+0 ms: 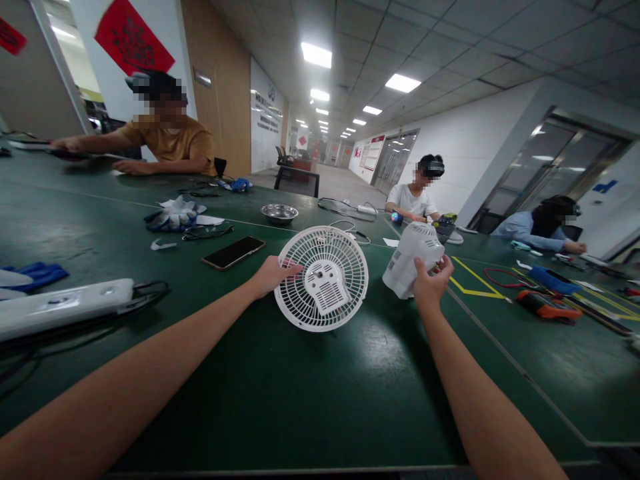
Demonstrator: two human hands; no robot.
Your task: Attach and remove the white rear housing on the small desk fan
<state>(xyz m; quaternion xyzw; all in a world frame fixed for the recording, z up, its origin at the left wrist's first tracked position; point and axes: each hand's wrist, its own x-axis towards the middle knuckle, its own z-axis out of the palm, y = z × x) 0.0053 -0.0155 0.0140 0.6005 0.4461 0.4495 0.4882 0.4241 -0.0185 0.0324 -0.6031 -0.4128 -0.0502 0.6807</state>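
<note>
My left hand point(274, 276) is closed on the left rim of a round white fan grille point(353, 273), its thumb lying over the bars. The grille is tilted up toward me, with a slotted plate at its centre. Farther right, my right hand point(433, 279) grips a white plastic fan housing point(406, 257) with vent slots near its top. The housing is held apart from the grille, and its far side is hidden from me.
On the green table point(310, 400) lie a black phone point(233, 253), a metal bowl point(279, 213), gloves point(173, 215) and a long white device point(65, 307) at left. An orange multimeter point(547, 306) lies at right. Several other people sit around the table.
</note>
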